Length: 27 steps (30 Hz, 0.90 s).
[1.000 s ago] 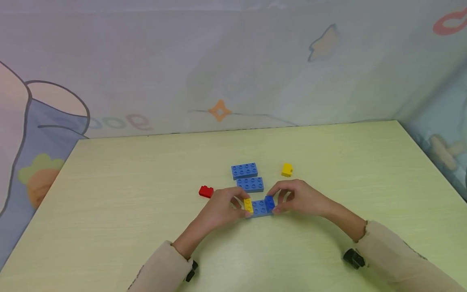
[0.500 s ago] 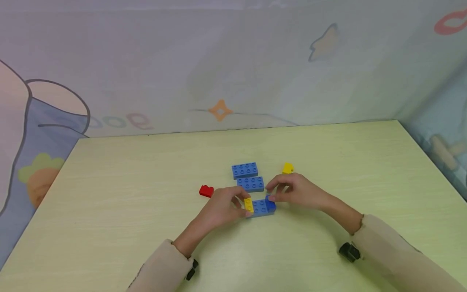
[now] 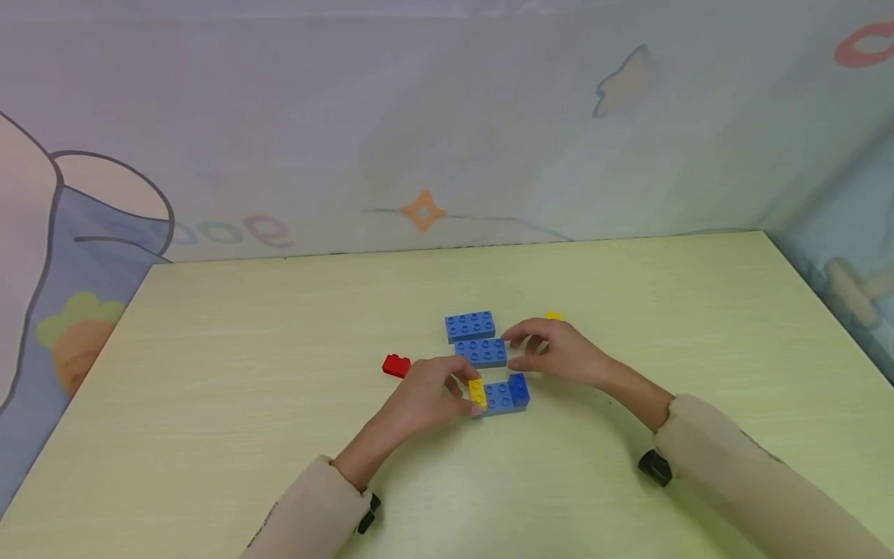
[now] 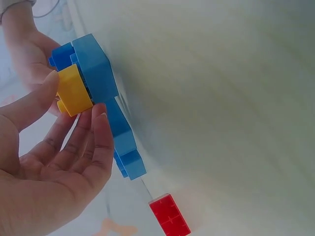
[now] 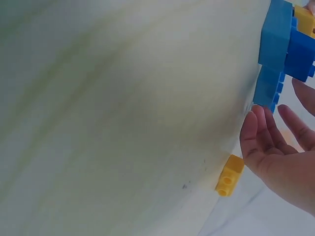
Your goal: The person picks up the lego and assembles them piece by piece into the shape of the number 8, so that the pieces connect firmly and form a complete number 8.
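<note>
My left hand (image 3: 433, 390) pinches a small yellow brick (image 3: 477, 394) between thumb and fingers. That brick sits on the left end of a light blue brick (image 3: 498, 397), which has a small dark blue brick (image 3: 518, 390) on its right end. Behind it, my right hand (image 3: 562, 353) holds nothing. Its thumb and fingers are spread apart, fingertips close to the right end of a second light blue brick (image 3: 480, 353). In the right wrist view, a loose yellow brick (image 5: 230, 175) lies beyond this hand, which mostly hides it from the head view.
A third light blue brick (image 3: 469, 327) lies just behind the second one. To the left, near my left hand, is a small red brick (image 3: 396, 366). The pale wooden table (image 3: 279, 349) ends at a printed cloth backdrop (image 3: 314, 116) at the back.
My right hand has let go of the dark blue brick and moved back and slightly left, now covering most of the loose yellow brick. The left hand keeps its pinch on the other yellow brick.
</note>
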Available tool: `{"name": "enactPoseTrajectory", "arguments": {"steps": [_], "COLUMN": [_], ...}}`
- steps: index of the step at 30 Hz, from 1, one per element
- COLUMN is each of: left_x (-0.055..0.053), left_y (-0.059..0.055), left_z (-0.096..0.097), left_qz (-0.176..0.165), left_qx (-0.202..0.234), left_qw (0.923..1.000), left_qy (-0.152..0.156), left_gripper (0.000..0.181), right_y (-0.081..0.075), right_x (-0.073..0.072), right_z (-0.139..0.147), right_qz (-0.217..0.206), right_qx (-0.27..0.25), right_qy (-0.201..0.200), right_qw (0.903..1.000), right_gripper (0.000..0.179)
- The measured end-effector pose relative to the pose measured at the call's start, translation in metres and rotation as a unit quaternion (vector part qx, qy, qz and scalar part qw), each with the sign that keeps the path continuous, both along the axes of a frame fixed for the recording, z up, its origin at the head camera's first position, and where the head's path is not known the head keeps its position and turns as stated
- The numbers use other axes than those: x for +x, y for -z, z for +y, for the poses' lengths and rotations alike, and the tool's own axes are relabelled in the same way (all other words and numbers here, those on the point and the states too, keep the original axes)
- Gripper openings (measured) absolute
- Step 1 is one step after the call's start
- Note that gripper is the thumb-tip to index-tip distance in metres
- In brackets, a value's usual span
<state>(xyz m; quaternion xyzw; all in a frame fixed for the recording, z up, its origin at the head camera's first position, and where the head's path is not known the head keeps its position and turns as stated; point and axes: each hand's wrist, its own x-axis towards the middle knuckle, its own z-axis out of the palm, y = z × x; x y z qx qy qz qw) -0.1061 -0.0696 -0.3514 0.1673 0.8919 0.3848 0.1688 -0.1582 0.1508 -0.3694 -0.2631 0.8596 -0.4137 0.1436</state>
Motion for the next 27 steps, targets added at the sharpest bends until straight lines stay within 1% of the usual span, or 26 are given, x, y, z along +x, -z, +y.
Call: {"name": "enactPoseTrajectory", "arguments": {"steps": [4,14,20,27], "left_x": [0.0003,0.0002,0.0005,-0.0003], "left_y": [-0.0005,-0.0010,-0.0004,0.0016], "left_z": [0.0006,0.0017,0.0024,0.0026], "left_qz": [-0.001,-0.002,-0.001,0.004], "left_qx": [-0.003,-0.009,-0.007,-0.008], "left_qw": [1.0000,1.0000,1.0000,1.0000], "left_qy": [0.001,0.000,0.002,0.004], "left_gripper": [0.028,0.029,0.029,0.026], "right_y": [0.0021,0.0057,0.0066,0.0062], "right_x": [-0.0019,-0.0052,-0.0049,-0.0041], "right_z": [-0.0022,-0.0059,-0.0089,-0.0094], "right_qz": [0.007,0.030,0.033,0.062], "right_qx": [0.009,0.040,0.053,0.047], "right_qy": [0.001,0.002,0.012,0.008], "right_qw": [0.9999,0.9987,0.9980,0.9969], "right_gripper": [0.039,0.041,0.039,0.031]}}
